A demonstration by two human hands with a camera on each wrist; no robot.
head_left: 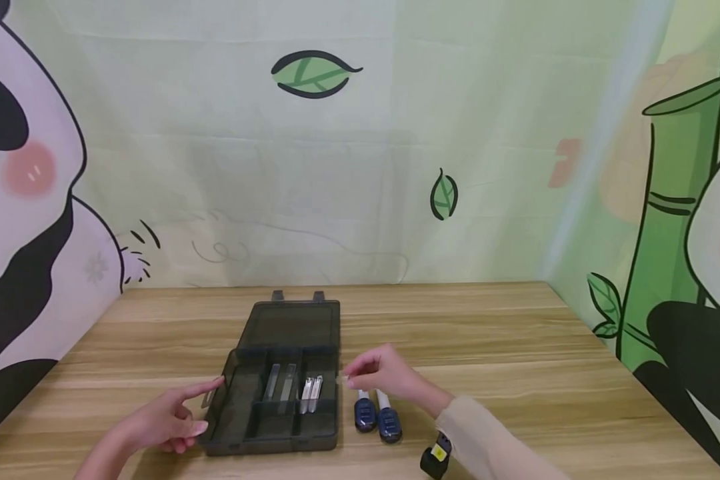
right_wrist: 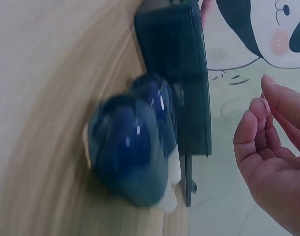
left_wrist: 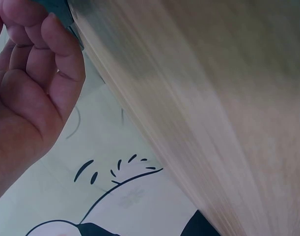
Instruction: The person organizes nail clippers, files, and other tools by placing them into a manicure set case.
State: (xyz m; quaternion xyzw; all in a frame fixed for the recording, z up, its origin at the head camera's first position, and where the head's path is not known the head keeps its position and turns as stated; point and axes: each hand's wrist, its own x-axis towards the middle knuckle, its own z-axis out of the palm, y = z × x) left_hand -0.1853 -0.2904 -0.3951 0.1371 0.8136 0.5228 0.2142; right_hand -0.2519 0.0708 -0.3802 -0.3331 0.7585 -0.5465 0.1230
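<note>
A dark see-through compartment box (head_left: 240, 407) lies open on the wooden table (head_left: 516, 347), its lid (head_left: 291, 327) laid flat behind it. Flat metal tools (head_left: 279, 383) and nail clippers (head_left: 312, 393) lie in its compartments. My left hand (head_left: 180, 408) rests at the box's left side, index finger stretched to the box's left rim, holding nothing; the left wrist view shows the left hand (left_wrist: 32, 73) loosely curled by a box corner (left_wrist: 59, 10). My right hand (head_left: 369, 375) hovers empty just right of the box, above two blue-and-white tools (head_left: 377, 419). The right wrist view shows the right hand (right_wrist: 272, 142) relaxed, beside the tools (right_wrist: 135, 147) and box (right_wrist: 179, 73).
A black and yellow wrist camera (head_left: 435, 460) sits on my right forearm. Cartoon panda and bamboo walls (head_left: 666, 220) close in the table at the back and both sides. Bare wood stretches to the right of the blue-and-white tools.
</note>
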